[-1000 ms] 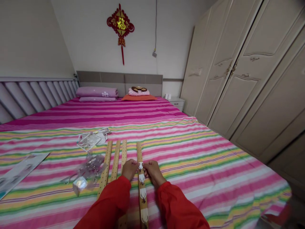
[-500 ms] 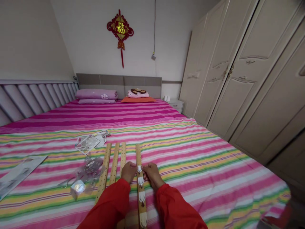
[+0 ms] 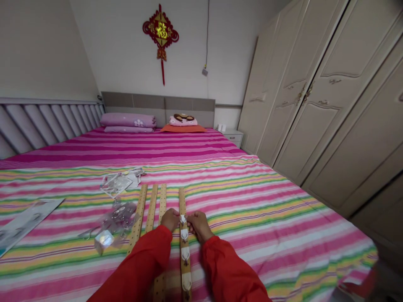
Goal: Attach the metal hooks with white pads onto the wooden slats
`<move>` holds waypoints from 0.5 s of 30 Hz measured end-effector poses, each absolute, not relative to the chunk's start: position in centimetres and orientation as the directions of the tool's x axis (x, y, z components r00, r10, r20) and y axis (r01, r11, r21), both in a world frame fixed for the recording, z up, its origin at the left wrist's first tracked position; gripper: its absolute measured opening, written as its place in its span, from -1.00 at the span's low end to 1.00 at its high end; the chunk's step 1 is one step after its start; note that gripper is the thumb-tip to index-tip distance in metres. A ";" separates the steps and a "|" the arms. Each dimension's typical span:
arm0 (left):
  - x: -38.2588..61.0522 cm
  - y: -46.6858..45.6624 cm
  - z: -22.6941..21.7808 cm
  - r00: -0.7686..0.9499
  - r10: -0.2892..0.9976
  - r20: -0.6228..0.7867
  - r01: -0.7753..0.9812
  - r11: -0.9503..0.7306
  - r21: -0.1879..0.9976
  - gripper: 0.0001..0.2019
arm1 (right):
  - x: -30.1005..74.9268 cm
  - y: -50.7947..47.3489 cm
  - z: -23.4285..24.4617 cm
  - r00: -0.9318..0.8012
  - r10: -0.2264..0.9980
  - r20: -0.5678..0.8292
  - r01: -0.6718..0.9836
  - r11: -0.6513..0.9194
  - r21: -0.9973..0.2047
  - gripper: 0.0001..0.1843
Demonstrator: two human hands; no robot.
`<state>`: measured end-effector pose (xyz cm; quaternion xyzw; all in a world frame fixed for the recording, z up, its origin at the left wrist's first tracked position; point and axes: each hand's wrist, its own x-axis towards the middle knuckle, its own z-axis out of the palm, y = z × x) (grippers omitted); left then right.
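Observation:
A narrow wooden strip [image 3: 182,201] lies lengthwise on the bed between my hands. Along it sit several white tabs, the nearer ones [image 3: 185,253] with what look like small metal hooks or rings. At the farthest white tab [image 3: 183,219], my left hand [image 3: 170,219] is closed at its left edge, fingers pinched. From the other side my right hand [image 3: 199,225] pinches the same tab's right edge, fingers bent. Fingertips cover part of the tab, so its fastening is hidden. Left of my hands lie several wooden strips with rows of holes [image 3: 152,207], partly under my left sleeve.
Clear plastic bags with small metal parts [image 3: 121,216] lie left of the strips. Farther back is flattened packaging [image 3: 121,183]; a long packaged item [image 3: 30,224] lies far left. The striped bedsheet [image 3: 267,235] stretches right towards the wardrobe [image 3: 302,138].
The camera view has shifted slightly. Both hands stay at the same white tab, with only a slight change in the fingers.

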<state>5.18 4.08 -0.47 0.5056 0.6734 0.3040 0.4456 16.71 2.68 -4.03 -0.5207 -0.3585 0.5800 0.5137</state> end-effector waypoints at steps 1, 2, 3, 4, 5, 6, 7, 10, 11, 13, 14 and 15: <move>5.1 4.0 -0.3 -0.090 0.952 -0.294 0.433 0.303 0.849 -0.82 | 16.7 2.6 -4.1 0.070 0.972 -0.226 -0.224 -0.205 -0.953 -0.72; 5.1 3.9 -0.2 -0.088 0.952 -0.293 0.457 0.300 0.837 -0.81 | 16.8 2.5 -4.1 0.070 0.974 -0.216 -0.225 -0.195 -0.955 -0.69; 5.0 3.8 -0.1 -0.088 0.953 -0.290 0.483 0.296 0.824 -0.81 | 16.8 2.4 -4.1 0.070 0.976 -0.207 -0.225 -0.187 -0.956 -0.67; 5.0 3.7 0.0 -0.091 0.954 -0.284 0.511 0.290 0.810 -0.80 | 16.8 2.3 -4.1 0.070 0.977 -0.199 -0.223 -0.180 -0.958 -0.64; 4.9 3.7 0.1 -0.097 0.957 -0.275 0.538 0.283 0.794 -0.80 | 16.8 2.2 -4.1 0.071 0.979 -0.193 -0.220 -0.174 -0.960 -0.62; 4.9 3.6 0.1 -0.104 0.959 -0.263 0.564 0.274 0.779 -0.81 | 16.8 2.2 -4.1 0.071 0.980 -0.188 -0.216 -0.169 -0.962 -0.60; 4.9 3.6 0.1 -0.112 0.962 -0.249 0.587 0.267 0.764 -0.82 | 16.8 2.1 -4.0 0.071 0.980 -0.185 -0.211 -0.166 -0.963 -0.58; 5.0 3.4 0.1 -0.130 0.967 -0.220 0.643 0.251 0.723 -0.85 | 16.7 1.9 -3.8 0.069 0.981 -0.179 -0.200 -0.162 -0.966 -0.55; 5.1 3.3 0.0 -0.133 0.968 -0.214 0.657 0.248 0.712 -0.86 | 16.7 1.8 -3.6 0.069 0.982 -0.178 -0.195 -0.162 -0.967 -0.54; 5.2 2.9 0.0 -0.134 0.969 -0.206 0.677 0.242 0.695 -0.86 | 16.8 1.3 -3.4 0.071 0.982 -0.177 -0.184 -0.161 -0.970 -0.54; 5.3 2.7 0.0 -0.132 0.970 -0.204 0.684 0.238 0.689 -0.86 | 16.8 1.0 -3.4 0.071 0.982 -0.177 -0.179 -0.162 -0.971 -0.54; 5.3 2.3 -0.1 -0.128 0.971 -0.202 0.691 0.234 0.685 -0.85 | 16.8 0.6 -3.4 0.070 0.982 -0.174 -0.173 -0.160 -0.972 -0.54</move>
